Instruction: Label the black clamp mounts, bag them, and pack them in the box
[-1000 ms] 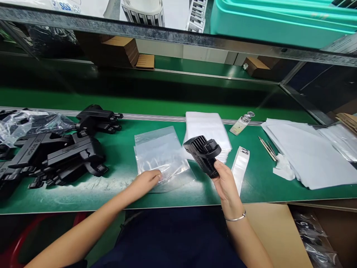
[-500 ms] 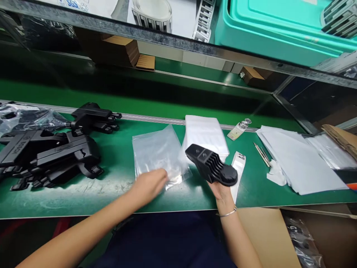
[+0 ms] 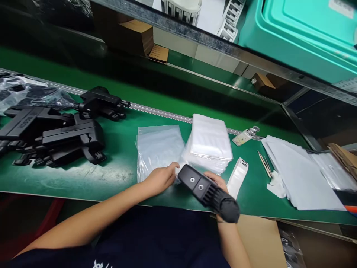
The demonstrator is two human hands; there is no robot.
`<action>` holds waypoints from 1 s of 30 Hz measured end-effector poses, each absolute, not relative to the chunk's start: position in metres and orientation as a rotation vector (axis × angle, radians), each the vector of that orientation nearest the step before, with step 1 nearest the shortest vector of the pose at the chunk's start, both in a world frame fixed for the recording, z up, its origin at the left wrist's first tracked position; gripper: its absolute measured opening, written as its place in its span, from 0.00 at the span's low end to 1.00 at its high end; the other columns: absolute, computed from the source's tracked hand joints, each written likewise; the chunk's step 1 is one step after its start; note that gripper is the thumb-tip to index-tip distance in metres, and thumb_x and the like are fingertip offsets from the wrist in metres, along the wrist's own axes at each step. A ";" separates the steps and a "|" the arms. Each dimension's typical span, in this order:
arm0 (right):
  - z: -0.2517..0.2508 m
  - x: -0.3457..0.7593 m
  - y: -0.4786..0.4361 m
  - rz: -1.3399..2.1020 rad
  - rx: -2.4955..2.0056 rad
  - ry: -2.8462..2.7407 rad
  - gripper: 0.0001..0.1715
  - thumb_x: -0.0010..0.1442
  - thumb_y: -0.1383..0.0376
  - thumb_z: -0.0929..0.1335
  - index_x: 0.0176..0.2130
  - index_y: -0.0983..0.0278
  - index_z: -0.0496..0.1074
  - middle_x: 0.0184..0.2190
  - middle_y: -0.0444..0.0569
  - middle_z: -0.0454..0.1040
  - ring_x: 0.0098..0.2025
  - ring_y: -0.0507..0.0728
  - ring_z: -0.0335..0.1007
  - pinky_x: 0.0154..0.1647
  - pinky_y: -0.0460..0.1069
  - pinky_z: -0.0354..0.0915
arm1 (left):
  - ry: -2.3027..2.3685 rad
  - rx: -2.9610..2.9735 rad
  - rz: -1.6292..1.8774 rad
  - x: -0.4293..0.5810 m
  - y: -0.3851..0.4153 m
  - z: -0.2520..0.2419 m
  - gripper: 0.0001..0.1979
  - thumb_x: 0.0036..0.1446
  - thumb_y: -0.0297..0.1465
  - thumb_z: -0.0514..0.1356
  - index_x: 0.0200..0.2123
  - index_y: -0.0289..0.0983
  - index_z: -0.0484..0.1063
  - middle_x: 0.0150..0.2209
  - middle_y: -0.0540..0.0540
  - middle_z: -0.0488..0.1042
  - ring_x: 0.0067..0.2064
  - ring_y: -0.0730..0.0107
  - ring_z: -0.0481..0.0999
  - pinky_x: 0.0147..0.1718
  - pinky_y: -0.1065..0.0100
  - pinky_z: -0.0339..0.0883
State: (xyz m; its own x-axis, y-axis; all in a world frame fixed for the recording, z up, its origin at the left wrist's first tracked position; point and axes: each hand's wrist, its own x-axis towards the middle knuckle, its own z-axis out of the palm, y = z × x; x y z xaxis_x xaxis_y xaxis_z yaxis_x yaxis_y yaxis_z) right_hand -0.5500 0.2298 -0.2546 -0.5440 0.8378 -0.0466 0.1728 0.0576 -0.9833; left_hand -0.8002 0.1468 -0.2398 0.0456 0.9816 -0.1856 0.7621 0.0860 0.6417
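Note:
My right hand (image 3: 219,181) is wrapped round a black plastic part (image 3: 205,188) with two round metal fasteners, ribs in the middle and a rounded end. The part is tilted above the table's front edge and hides most of the fingers. My left hand (image 3: 163,178) is closed in a pinch beside the part's far end. A clear plastic bag (image 3: 180,168) shows faintly at its fingertips, partly hidden by the part. Under and behind that hand lie flat clear bags (image 3: 158,143). A thick stack of white sleeves (image 3: 212,136) stands just beyond the part.
Several black plastic assemblies (image 3: 72,137) are piled at the left. A label strip (image 3: 238,176), small bottle (image 3: 245,136), tweezers (image 3: 264,163) and white sheets (image 3: 298,178) lie to the right. A metal shelf edge (image 3: 195,35) with a teal bin (image 3: 295,44) crosses above.
My left hand has moved right from the clear bags towards the black part. The black part has turned and come lower, nearer my body. The view has tilted.

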 end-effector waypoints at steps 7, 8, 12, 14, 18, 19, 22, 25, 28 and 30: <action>-0.229 -0.555 0.226 1.256 -0.732 -2.106 0.26 0.59 0.49 0.69 0.54 0.55 0.73 0.47 0.52 0.74 0.48 0.61 0.71 0.49 0.56 0.69 | 1.865 1.707 0.651 -0.818 0.151 -0.226 0.16 0.64 0.31 0.40 0.53 0.37 0.56 0.37 0.44 0.76 0.37 0.58 0.78 0.35 0.62 0.67; -0.227 -0.556 0.224 1.196 -0.720 -2.147 0.25 0.60 0.51 0.69 0.55 0.55 0.72 0.47 0.52 0.73 0.49 0.61 0.71 0.49 0.55 0.69 | 1.873 1.742 0.632 -0.820 0.152 -0.223 0.16 0.64 0.31 0.41 0.53 0.36 0.56 0.37 0.44 0.76 0.38 0.58 0.78 0.36 0.61 0.67; -0.219 -0.555 0.218 0.938 -0.667 -2.331 0.27 0.61 0.58 0.70 0.59 0.54 0.68 0.48 0.53 0.73 0.49 0.60 0.71 0.48 0.55 0.69 | 1.881 1.895 0.481 -0.823 0.156 -0.220 0.18 0.63 0.30 0.43 0.55 0.38 0.56 0.38 0.45 0.76 0.40 0.58 0.79 0.38 0.61 0.67; -0.214 -0.549 0.217 0.857 -0.675 -2.378 0.28 0.61 0.60 0.70 0.59 0.54 0.67 0.48 0.53 0.73 0.49 0.61 0.71 0.48 0.56 0.69 | 1.910 1.884 0.332 -0.821 0.160 -0.226 0.18 0.63 0.29 0.44 0.56 0.38 0.56 0.37 0.44 0.77 0.39 0.57 0.79 0.37 0.62 0.67; -0.208 -0.536 0.221 0.951 -0.757 -2.303 0.25 0.62 0.59 0.69 0.58 0.54 0.69 0.48 0.52 0.73 0.49 0.60 0.71 0.48 0.54 0.70 | 1.792 1.821 0.259 -0.817 0.161 -0.244 0.17 0.63 0.29 0.45 0.54 0.37 0.57 0.36 0.43 0.77 0.38 0.58 0.78 0.36 0.63 0.66; -0.209 -0.535 0.222 1.002 -0.768 -2.273 0.24 0.62 0.58 0.69 0.57 0.54 0.69 0.48 0.52 0.73 0.49 0.60 0.71 0.48 0.54 0.70 | 1.728 1.797 0.325 -0.815 0.160 -0.246 0.15 0.63 0.30 0.45 0.53 0.38 0.57 0.37 0.44 0.77 0.39 0.58 0.78 0.36 0.64 0.66; -0.217 -0.541 0.226 1.116 -0.775 -2.237 0.22 0.62 0.56 0.68 0.55 0.55 0.71 0.49 0.52 0.72 0.50 0.61 0.71 0.49 0.55 0.70 | 1.649 1.691 0.527 -0.813 0.157 -0.244 0.12 0.64 0.32 0.44 0.50 0.39 0.56 0.37 0.46 0.76 0.37 0.61 0.77 0.34 0.65 0.66; -0.229 -0.551 0.225 1.083 -0.821 -2.298 0.22 0.62 0.58 0.69 0.55 0.56 0.71 0.48 0.53 0.73 0.49 0.61 0.72 0.49 0.57 0.69 | 1.736 1.762 0.606 -0.811 0.150 -0.235 0.13 0.64 0.30 0.42 0.50 0.38 0.56 0.35 0.47 0.75 0.34 0.62 0.77 0.35 0.64 0.67; -0.236 -0.560 0.219 0.947 -0.856 -2.359 0.23 0.61 0.59 0.69 0.55 0.58 0.70 0.48 0.54 0.73 0.49 0.61 0.71 0.49 0.58 0.69 | 1.742 2.002 0.577 -0.808 0.141 -0.227 0.15 0.62 0.28 0.45 0.51 0.37 0.58 0.35 0.45 0.77 0.36 0.59 0.78 0.36 0.62 0.67; -0.237 -0.565 0.213 0.856 -0.896 -2.320 0.21 0.61 0.60 0.69 0.54 0.59 0.70 0.48 0.54 0.73 0.49 0.61 0.71 0.50 0.58 0.68 | 1.738 2.106 0.544 -0.806 0.134 -0.223 0.15 0.60 0.27 0.46 0.51 0.37 0.59 0.33 0.46 0.77 0.35 0.59 0.79 0.35 0.62 0.67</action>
